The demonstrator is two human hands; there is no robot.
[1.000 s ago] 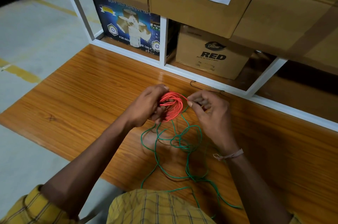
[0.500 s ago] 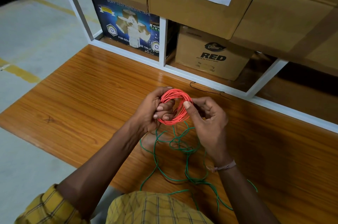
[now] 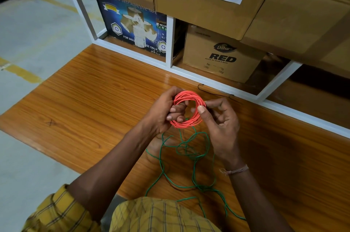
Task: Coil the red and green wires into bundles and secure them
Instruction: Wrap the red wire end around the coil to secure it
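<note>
I see the red wire [image 3: 189, 108] wound into a round coil, held up just above the table [image 3: 91, 103] near its far edge. The left hand [image 3: 162, 114] grips the coil's left side, fingers curled through the loop. The right hand [image 3: 219, 118] pinches the coil's right side between thumb and forefinger, the other fingers loosely bent. The green wire [image 3: 189, 156] lies loose and tangled on the table below both hands, trailing toward the near edge by the yellow checked shirt [image 3: 151, 216].
</note>
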